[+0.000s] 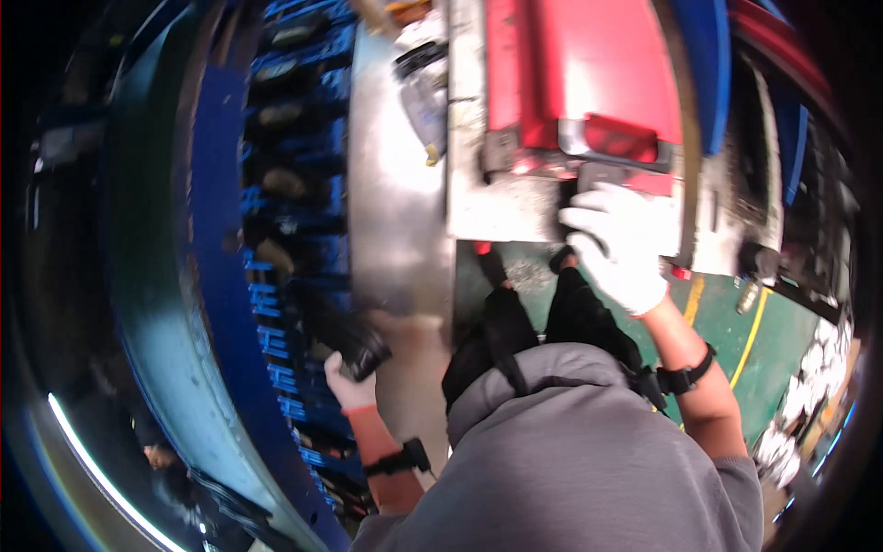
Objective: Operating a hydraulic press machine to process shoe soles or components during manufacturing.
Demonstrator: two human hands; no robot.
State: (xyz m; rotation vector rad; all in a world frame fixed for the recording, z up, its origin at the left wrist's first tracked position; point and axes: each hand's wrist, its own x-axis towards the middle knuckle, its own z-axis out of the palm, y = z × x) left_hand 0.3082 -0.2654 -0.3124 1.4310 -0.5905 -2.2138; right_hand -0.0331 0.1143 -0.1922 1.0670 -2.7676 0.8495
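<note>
Glossy black rounded object (364,353), beside blue slatted rack (265,299); rests in white-gloved left hand (351,385), fingers seemingly curled round near end; probably light, stiff, slick, best gripped there; near glossy red housing (612,74), with white-gloved right hand (614,235) half-curled, cannot tell any hold.

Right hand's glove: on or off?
On. The white glove covers the right hand to the wrist; bare forearm shows beyond.
</note>
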